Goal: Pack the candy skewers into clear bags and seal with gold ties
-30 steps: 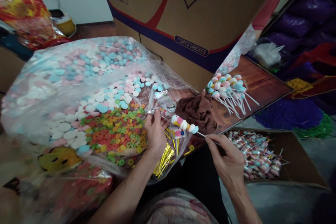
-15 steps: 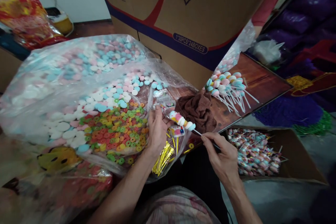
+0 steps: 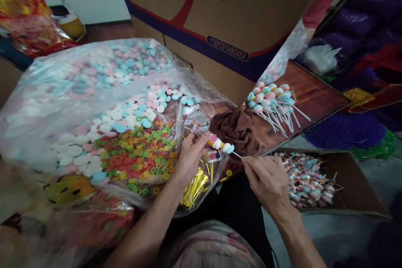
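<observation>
My right hand (image 3: 266, 180) is closed, pinching the white stick of a lollipop (image 3: 226, 148) made of pastel candies threaded in a row. My left hand (image 3: 193, 153) grips the candy end between thumb and fingers, partly covering it; a clear wrapper seems to be around that end. Below the left hand lie gold twist ties (image 3: 195, 188) in a clear bag. Small clear printed wrappers (image 3: 197, 119) rest just beyond the left fingers. A crumpled brown cloth (image 3: 237, 127) sits behind the lollipop.
At left, a big clear plastic bag (image 3: 94, 56) holds pastel candies and colourful ring candies (image 3: 138, 155). Unwrapped lollipops (image 3: 273, 100) are piled at the table's right. An open carton (image 3: 361, 188) of wrapped lollipops stands lower right. A large cardboard box (image 3: 188, 4) blocks the back.
My left hand has closed over the candy end of the lollipop, covering more of it. The right hand has turned knuckles up, still pinching the stick.
</observation>
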The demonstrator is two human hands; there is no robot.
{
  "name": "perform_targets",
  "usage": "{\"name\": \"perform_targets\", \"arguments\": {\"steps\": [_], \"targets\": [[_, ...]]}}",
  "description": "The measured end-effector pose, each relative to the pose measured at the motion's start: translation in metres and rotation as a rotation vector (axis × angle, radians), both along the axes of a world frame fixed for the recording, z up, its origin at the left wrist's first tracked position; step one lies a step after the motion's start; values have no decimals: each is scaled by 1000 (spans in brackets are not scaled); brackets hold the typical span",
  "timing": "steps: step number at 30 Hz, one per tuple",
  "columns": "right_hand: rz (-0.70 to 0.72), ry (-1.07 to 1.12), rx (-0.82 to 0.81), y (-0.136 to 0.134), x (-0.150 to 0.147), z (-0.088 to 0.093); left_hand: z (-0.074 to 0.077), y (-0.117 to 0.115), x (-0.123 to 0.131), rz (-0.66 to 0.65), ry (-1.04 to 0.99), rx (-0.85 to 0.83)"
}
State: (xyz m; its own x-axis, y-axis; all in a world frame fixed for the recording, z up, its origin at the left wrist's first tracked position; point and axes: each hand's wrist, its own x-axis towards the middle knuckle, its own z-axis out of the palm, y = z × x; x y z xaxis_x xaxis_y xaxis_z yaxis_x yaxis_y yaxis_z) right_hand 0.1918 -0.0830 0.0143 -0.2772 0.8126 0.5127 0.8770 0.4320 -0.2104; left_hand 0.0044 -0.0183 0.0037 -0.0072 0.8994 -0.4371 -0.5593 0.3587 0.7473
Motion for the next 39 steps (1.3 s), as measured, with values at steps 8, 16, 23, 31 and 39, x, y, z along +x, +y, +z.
{"name": "perform_targets", "arguments": {"steps": [8,16,23,31,39], "targets": [[2,360,-222,-6,-26,-8,0,-4,7,-59,-27,-5],[-101,1077,-874,-11,-40,-2,3,-3,8,-129,-107,40],[-81,1232,-856,-5,-56,1,5,-2,2,-145,-82,42],[43,1741,-1095,-2,-48,3,2,-1,0,-151,-142,38],[4,1680,-936,6,-71,0,5,-2,0,-160,-85,22]]}}
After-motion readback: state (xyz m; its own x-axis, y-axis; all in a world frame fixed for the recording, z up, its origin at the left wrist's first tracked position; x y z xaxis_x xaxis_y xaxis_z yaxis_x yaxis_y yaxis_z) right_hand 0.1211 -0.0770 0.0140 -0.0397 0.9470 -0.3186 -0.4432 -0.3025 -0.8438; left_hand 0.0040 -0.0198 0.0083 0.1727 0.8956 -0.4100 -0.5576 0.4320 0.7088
